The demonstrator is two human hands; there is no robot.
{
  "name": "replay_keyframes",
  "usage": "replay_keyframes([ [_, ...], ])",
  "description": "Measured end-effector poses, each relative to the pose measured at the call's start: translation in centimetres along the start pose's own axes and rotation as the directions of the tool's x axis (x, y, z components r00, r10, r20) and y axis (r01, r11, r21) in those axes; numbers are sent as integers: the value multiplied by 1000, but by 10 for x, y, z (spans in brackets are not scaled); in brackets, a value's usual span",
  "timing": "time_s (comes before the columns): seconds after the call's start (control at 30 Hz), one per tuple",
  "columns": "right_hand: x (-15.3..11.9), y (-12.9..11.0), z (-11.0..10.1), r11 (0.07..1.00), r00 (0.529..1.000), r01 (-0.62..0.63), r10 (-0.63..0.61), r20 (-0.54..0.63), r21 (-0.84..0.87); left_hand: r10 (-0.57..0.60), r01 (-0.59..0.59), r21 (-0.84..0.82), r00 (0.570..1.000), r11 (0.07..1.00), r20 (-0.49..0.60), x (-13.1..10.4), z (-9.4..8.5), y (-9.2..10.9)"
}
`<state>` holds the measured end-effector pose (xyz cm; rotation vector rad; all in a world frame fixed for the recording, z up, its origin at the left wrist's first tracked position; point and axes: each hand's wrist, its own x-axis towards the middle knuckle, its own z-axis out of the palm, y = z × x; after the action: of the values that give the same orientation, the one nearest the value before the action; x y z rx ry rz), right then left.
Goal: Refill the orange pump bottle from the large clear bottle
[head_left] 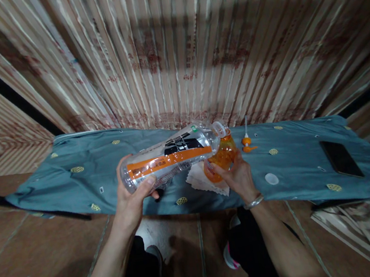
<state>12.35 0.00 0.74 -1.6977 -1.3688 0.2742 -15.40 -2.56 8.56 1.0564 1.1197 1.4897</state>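
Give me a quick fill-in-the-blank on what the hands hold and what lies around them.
The left hand holds a clear bottle, its mouth toward the picture's ____ side.
The right hand holds a second bottle, coloured ____.
The phone on the cloth is coloured ____.
The round disc is coloured ____.
Missing words: right; orange; black; white

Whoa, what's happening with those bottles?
A person holds a clear bottle on its side in the left hand and an orange bottle in the right hand. The two bottle mouths are close together; I can't tell whether they touch or anything is flowing. An orange pump top, a small white disc and a dark phone lie to the right on the blue-green cloth.
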Motion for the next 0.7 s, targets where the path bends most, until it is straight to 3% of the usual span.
replay_keyframes([
  [0.7,0,-3,-1,999,1000,-29,29,-1,-24,-10,10,0,1000,1000,-21,-1,1,2],
])
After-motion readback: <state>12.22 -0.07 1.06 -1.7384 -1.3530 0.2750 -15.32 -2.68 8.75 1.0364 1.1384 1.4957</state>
